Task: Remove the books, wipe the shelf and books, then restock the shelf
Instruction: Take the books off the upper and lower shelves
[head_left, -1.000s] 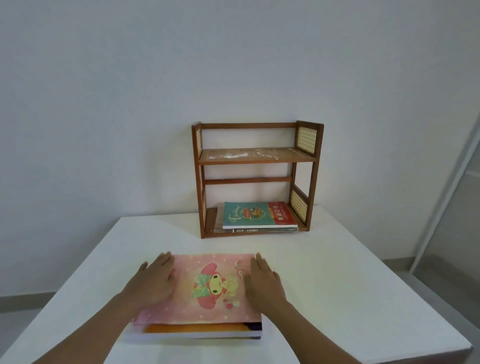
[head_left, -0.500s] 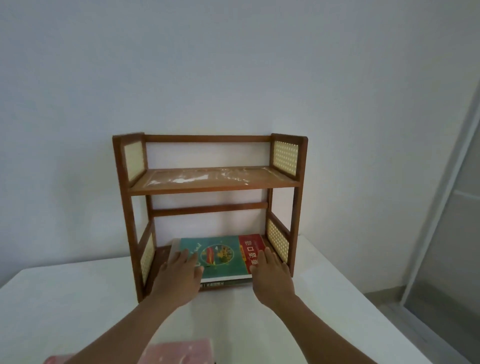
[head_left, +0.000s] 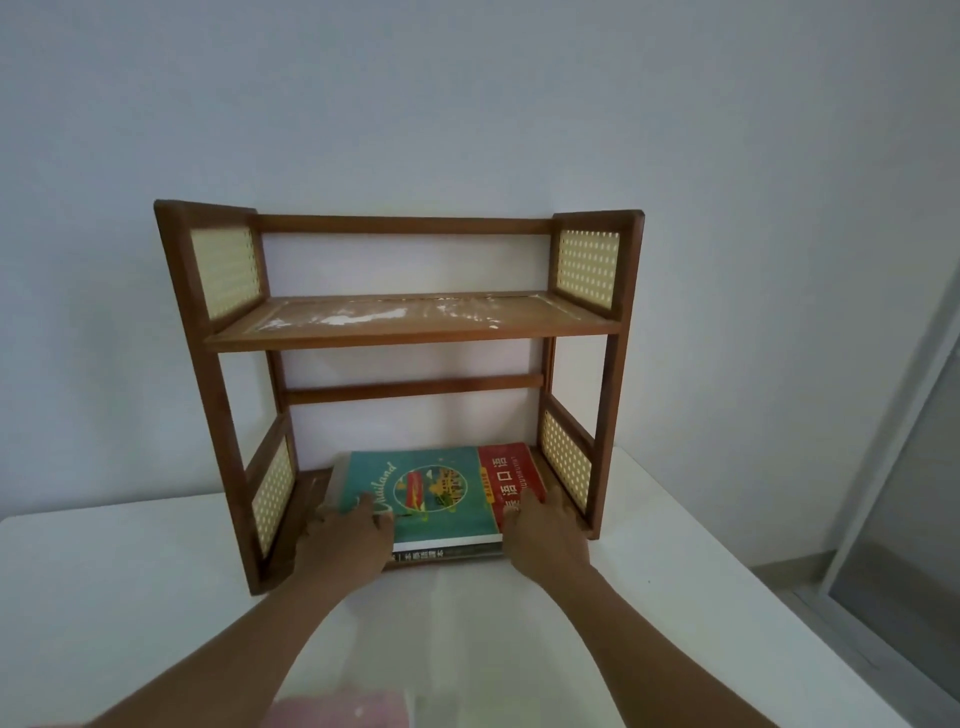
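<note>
A brown wooden shelf (head_left: 415, 327) with cane side panels stands on the white table against the wall. Its upper board is bare and smeared with white dust. On the bottom board lies a flat stack of books (head_left: 441, 493); the top one has a teal and red cover. My left hand (head_left: 345, 540) grips the stack's front left corner, thumb on the cover. My right hand (head_left: 543, 535) grips the front right corner the same way. A pink book (head_left: 337, 712) shows blurred at the bottom edge of the head view.
The white table (head_left: 130, 597) spreads to both sides of the shelf and ends at the right. A glass door frame (head_left: 893, 467) stands at far right. The plain wall is right behind the shelf.
My hands left the pink book, reached to the shelf's bottom board and closed on the book stack. The view moved closer to the shelf, and the pink book dropped to the frame's bottom edge.
</note>
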